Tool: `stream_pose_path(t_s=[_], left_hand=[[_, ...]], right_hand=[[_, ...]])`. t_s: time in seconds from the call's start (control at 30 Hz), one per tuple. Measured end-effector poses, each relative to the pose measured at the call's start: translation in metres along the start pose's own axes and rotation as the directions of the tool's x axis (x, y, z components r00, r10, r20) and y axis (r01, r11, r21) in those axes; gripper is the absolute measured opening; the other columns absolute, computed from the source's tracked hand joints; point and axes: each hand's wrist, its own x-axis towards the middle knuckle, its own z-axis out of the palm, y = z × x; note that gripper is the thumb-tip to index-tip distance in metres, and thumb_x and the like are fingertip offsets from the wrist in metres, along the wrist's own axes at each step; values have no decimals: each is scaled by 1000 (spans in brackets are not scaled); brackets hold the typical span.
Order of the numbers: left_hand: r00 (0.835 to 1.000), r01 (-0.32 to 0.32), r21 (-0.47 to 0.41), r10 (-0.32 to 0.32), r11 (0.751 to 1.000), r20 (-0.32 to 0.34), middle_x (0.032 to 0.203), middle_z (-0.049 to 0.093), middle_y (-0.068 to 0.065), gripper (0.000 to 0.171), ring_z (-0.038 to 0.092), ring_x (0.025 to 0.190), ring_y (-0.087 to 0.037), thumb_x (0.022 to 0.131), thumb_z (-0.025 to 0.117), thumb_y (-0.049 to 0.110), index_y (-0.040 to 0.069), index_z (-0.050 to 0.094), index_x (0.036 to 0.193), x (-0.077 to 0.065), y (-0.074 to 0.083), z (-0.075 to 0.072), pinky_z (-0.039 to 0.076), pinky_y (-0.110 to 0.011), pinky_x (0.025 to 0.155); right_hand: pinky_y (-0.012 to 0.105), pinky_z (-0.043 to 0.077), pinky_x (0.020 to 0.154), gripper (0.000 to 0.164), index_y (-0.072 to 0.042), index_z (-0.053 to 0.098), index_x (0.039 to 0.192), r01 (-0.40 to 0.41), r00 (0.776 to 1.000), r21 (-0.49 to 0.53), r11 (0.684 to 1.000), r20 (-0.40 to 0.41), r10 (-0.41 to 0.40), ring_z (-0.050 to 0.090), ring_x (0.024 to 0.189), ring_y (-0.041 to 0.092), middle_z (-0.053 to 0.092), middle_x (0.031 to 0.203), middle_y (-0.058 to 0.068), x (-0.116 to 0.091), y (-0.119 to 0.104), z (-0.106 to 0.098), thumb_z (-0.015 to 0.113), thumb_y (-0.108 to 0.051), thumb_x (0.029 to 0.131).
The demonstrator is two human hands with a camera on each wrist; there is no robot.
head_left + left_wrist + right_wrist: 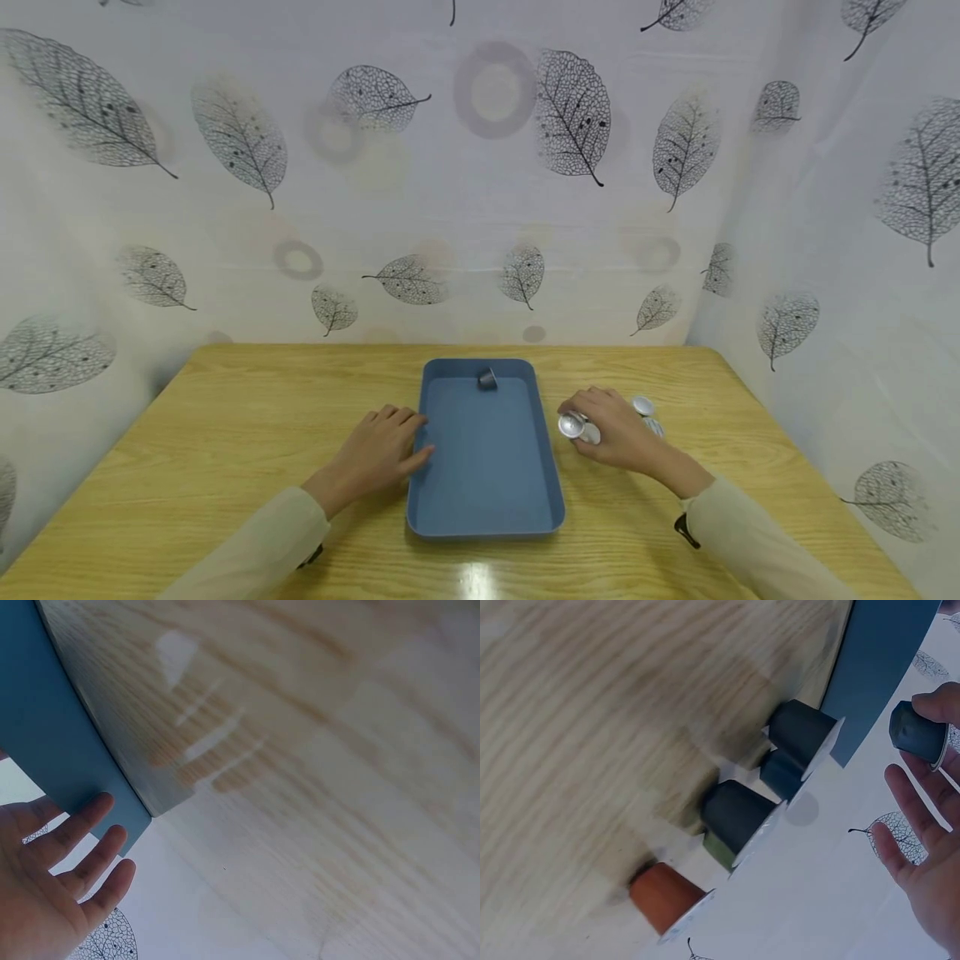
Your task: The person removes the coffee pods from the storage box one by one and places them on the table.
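In the right wrist view, my right hand [937, 817] pinches a dark coffee capsule [917, 733] between thumb and finger, the other fingers spread. More capsules stand on the table near it: a black capsule [802, 733], a dark blue capsule [778, 776], another black capsule [735, 814], a green capsule [718, 850] and an orange capsule [666, 895]. My left hand [382, 450] lies at the left side of the blue tray [487, 467], its fingers extended and touching the wall. Inside the tray, a dark capsule [487, 379] lies tipped near the far edge.
The tray stands lengthwise on a wooden table [285, 417]. Beyond the table's far edge hangs a white curtain [450, 200] with a leaf pattern, which also runs down both sides. Capsules with silver lids [643, 406] stand behind the right hand.
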Motion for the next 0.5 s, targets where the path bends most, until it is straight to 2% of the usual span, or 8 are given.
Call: stream_pose_path(t_s=[0.2,0.5], left_hand=[[1000,14,2,-14,1000,27,110,62,-7,44,56,98,-25,87,54,44,8,61,112,1,2,-3,46,-43,82],[1000,12,-4,-12,1000,14,109,63,-7,43,57,97,-25,86,55,43,8,62,111,1,1,-1,47,-43,81]], right_hand=[[35,44,75,38,-12,62,96,-23,1000,4,1000,12,22,55,86,13,64,92,-3,-12,3,1,78,-13,62],[32,41,73,37,-15,63,95,-22,1000,-17,1000,10,22,55,88,12,64,94,-7,-25,4,1,80,-18,62]])
